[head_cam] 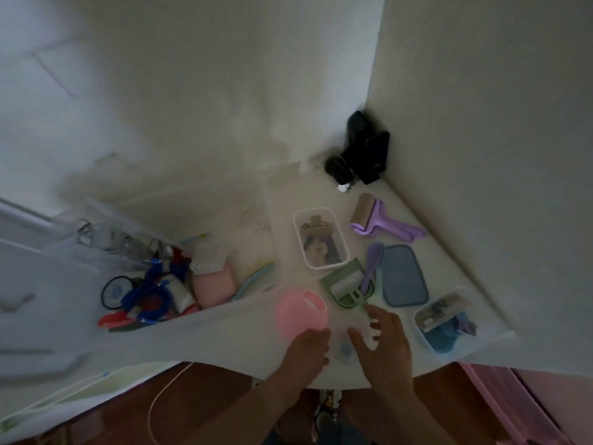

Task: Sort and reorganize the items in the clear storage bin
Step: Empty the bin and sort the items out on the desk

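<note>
While the bin (150, 252) sits tipped at the left of the counter (282, 200) with a heap left inside, we reckon we're mid-sort: pulling stuff out and laying it in groups on the right. Inside the bin we can make out a blue cable (150, 293), a pink tub (213, 285), a light blue comb (255, 277) and something red at the near edge. It's blurry in there, so don't ask us for more.

Already laid out on the right: a small clear box (321, 239) with clips in it, a purple lint roller (382, 216), a purple brush (373, 258) lying on a green dustpan (348, 285), a blue lid (404, 274) and a second clear box (444, 313) near the counter's edge. A black gadget (359, 155) is parked in the corner.

Both hands are down at the near edge, just right of a pink scoop-ish thing (301, 311). Our left hand (306, 348) has its fingers curled, knuckles up, close beside the pink piece, but we can't tell if it's actually gripping anything. Our right hand (383, 338) is spread, fingers fanned over something small and pale with a bluish bit under it, too smeared to name.

Next move, we'd guess: settle that small item, then reach left into the bin again. The cable looks tangled, so that'll likely need both hands.
</note>
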`<action>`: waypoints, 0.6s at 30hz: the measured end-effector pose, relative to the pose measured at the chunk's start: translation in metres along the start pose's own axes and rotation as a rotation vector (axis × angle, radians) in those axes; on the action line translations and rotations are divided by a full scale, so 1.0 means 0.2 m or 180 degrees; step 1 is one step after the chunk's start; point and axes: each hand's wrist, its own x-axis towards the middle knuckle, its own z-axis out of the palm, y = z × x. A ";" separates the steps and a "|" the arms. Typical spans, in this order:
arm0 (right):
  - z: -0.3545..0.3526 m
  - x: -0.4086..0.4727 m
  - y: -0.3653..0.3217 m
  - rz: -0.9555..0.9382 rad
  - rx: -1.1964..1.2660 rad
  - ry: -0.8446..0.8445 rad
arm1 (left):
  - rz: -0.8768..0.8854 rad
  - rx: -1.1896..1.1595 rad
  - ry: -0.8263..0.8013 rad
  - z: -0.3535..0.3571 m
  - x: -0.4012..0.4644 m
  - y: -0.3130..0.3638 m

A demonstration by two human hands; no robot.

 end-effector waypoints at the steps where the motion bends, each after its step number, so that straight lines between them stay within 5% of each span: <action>1: -0.01 0.02 -0.09 -0.0121 0.0157 0.0034 | 0.0240 0.0120 0.0051 -0.06 -0.05 0.03; 6: -0.06 0.09 -0.65 -0.0892 0.0739 -0.0071 | 0.1604 0.0982 0.0716 -0.49 -0.38 0.23; 9: 0.02 0.11 -0.90 -0.1390 0.0782 -0.0305 | 0.2083 0.1625 0.1618 -0.82 -0.43 0.26; 13: 0.18 0.18 -1.04 -0.1496 0.0451 -0.0691 | 0.1996 0.2592 0.2379 -1.19 -0.32 0.17; 18: 0.38 0.34 -1.08 -0.1511 -0.0458 -0.1207 | 0.1657 0.2839 0.2002 -1.43 -0.21 0.09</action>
